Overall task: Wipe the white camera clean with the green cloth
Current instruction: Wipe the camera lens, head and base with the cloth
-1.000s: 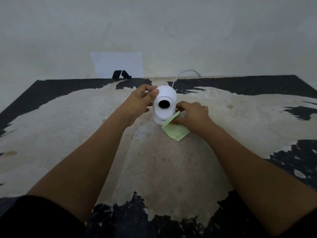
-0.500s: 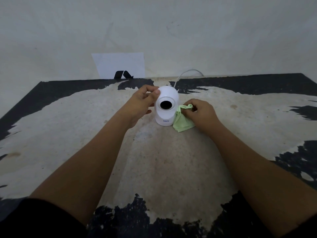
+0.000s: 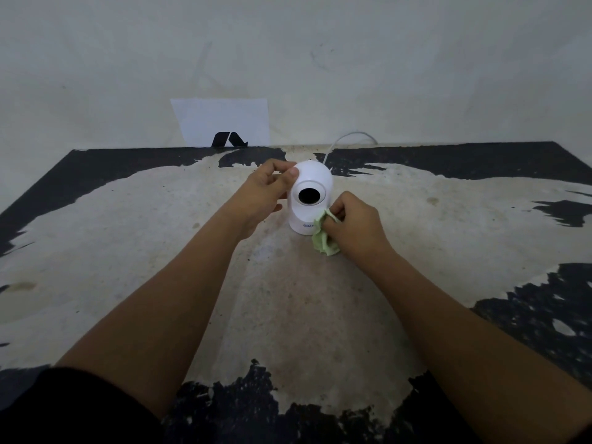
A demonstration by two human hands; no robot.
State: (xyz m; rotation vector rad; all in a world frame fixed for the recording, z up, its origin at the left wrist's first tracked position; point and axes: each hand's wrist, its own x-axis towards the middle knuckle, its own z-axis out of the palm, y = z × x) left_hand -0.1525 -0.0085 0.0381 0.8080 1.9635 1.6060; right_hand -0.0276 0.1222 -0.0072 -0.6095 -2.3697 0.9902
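The white camera [image 3: 315, 184], a rounded dome on a short base with a dark round lens facing me, stands upright at the middle of the worn table [image 3: 160, 251]. My left hand [image 3: 266, 195] grips the dome's upper left side, thumb on top. My right hand [image 3: 352, 224] is closed on the bunched green cloth [image 3: 323, 240] and presses it against the lower right of the camera's base. Part of the cloth hangs below my fingers onto the table; the rest is hidden in my fist.
A white cable [image 3: 347, 141] runs from behind the camera toward the wall. A white sheet of paper with a black mark [image 3: 224, 123] leans against the wall at the table's far edge. The tabletop has peeling black paint around its borders.
My right hand lifted the cloth off the table, bunched it up and brought it against the camera's lower right side. My left hand has kept its hold on the dome.
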